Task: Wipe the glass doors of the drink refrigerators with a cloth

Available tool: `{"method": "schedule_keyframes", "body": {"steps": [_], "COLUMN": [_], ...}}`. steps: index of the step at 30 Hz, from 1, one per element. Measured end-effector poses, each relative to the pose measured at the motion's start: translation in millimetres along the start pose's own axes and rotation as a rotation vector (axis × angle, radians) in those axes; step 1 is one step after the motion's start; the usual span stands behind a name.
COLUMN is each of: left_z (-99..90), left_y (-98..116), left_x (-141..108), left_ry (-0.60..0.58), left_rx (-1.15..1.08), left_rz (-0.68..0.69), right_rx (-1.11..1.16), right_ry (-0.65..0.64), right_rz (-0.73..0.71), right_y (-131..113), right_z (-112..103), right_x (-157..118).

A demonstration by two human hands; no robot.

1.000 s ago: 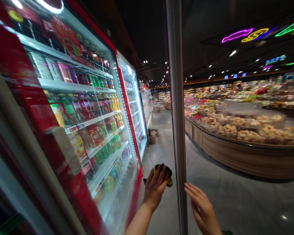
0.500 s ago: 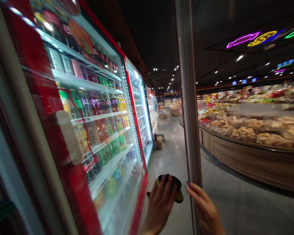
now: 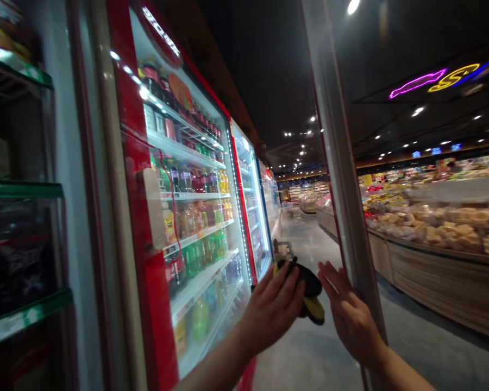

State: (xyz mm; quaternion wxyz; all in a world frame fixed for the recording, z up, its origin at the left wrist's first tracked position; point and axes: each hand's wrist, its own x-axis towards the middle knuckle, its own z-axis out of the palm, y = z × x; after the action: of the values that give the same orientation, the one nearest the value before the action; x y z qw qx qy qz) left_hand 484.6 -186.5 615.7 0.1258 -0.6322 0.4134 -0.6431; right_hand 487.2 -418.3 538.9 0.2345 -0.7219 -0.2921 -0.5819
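Observation:
My left hand is pressed over a black and yellow object, its fingers bent across the top; what the object is I cannot make out. It appears against the glass door whose metal frame rises on the right. Beside that frame, my right hand has its fingers stretched out and holds nothing; whether it touches the glass or frame is unclear. Behind the left arm stands a red-framed drinks cooler with rows of bottles.
Dark shelves with green edges stand close on the left. A second lit cooler lies farther down the aisle. On the right is a curved wooden counter heaped with packaged food. Grey floor runs between.
The view has shifted left, showing the dark shelves. Both hands and forearms appear higher and more fully. My right hand's fingers now point up, left of the metal frame.

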Motion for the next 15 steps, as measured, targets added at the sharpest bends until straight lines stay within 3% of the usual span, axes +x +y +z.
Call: {"method": "schedule_keyframes", "body": {"steps": [1, 3, 5, 7, 11, 13, 15], "left_z": [-3.8, -13.5, -21.2, -21.7, -7.5, -5.0, -9.7], "left_y": [-11.3, -34.3, -42.3, -26.4, 30.7, 33.7, 13.0], "left_x": [1.7, 2.9, -4.0, -18.1, -40.9, -42.4, -43.6], "left_ry": [-0.002, -0.002, 0.019, 0.037, 0.012, -0.03, -0.041], "left_rx": [0.022, 0.083, 0.096, 0.076, 0.031, 0.042, 0.069], "left_rz": [-0.023, -0.226, -0.362, -0.38, -0.213, -0.177, -0.246], "right_rx": [-0.04, -0.152, -0.251, -0.299, -0.423, -0.512, -0.584], "right_ry": [-0.024, -0.064, -0.057, -0.011, 0.007, -0.015, -0.033], "right_rz": [-0.052, -0.166, -0.247, -0.292, -0.33, -0.332, -0.332], "right_y": [0.6, 0.7, 0.0, -0.4, 1.1, 1.8, 1.4], "right_z": [-0.2, -1.4, -2.5, -2.3, 1.7, 4.1, 6.6], "right_x": [1.8, 4.1, 4.6, 3.9, 0.4, -2.3, -5.3]}}
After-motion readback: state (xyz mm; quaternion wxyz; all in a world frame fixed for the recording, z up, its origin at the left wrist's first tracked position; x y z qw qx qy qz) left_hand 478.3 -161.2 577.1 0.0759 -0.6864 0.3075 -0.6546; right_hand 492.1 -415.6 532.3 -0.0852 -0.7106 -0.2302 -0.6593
